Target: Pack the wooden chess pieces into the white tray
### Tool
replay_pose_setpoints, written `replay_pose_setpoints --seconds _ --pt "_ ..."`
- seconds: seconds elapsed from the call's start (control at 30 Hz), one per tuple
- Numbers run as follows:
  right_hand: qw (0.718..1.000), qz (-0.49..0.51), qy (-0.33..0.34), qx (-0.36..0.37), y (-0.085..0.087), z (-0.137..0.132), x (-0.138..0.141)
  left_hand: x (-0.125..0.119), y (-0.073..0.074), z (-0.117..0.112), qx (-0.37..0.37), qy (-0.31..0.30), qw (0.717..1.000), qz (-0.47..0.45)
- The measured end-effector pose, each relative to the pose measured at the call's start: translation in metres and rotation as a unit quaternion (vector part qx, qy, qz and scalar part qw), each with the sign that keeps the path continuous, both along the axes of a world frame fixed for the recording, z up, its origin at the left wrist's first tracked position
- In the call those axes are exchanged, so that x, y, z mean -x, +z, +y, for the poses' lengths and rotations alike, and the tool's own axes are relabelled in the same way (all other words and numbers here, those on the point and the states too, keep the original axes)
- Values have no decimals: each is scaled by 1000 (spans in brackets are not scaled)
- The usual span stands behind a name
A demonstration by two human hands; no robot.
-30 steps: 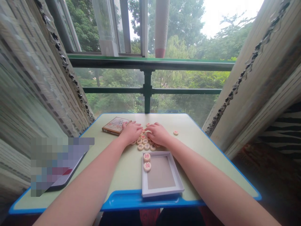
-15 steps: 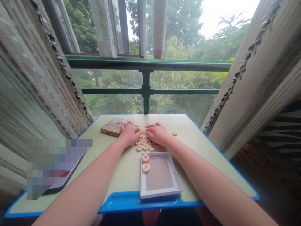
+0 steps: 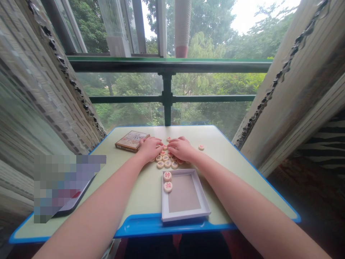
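Note:
Wooden Chinese chess pieces [image 3: 165, 158] with red and black characters lie in a flat cluster mid-table. My left hand [image 3: 151, 148] rests over the cluster's left side, fingers stretched toward the middle. From the right, my right hand [image 3: 181, 148] reaches over the other side, its fingers extended and bent a little at the tips. Both hands touch or hover just above the pieces, some of which they hide. Nearer to me, a shallow open box [image 3: 205, 208] holds two red-marked pieces [image 3: 168, 181] in its upper left corner.
A box lid [image 3: 129, 140] with printed writing lies beyond my left wrist. One loose chess piece [image 3: 201, 147] sits at right. On the left is a blurred-out flat device [image 3: 72, 196]. The table's blue rim [image 3: 140, 226] borders the near side; a green railing [image 3: 167, 97] stands behind.
The view has tipped slightly downward, so the whole scene sits higher. My hands keep nearly the same place over the pieces, with small shifts of the fingers. Both pieces stay in the box.

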State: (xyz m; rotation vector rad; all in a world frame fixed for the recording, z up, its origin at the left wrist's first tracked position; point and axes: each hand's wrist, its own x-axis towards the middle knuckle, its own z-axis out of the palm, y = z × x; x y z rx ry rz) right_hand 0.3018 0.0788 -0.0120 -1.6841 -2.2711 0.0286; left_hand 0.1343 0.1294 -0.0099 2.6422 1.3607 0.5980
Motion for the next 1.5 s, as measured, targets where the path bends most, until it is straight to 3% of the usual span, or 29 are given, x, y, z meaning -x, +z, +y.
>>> replay_pose_setpoints --seconds 0.67,0.97,1.23,1.37,1.5 --pt "999 33 -37 13 4 -2 4 0 4 -3 42 15 998 -40" --pt "998 23 -60 12 5 -1 -2 -2 1 -1 56 26 998 -16" --pt "995 60 -79 23 11 -2 -6 -1 -1 0 42 25 999 -2" --pt "989 123 -81 30 16 -2 -14 0 1 1 33 14 999 5" --pt "980 124 -144 51 21 -2 -23 2 2 1 16 12 1000 5"
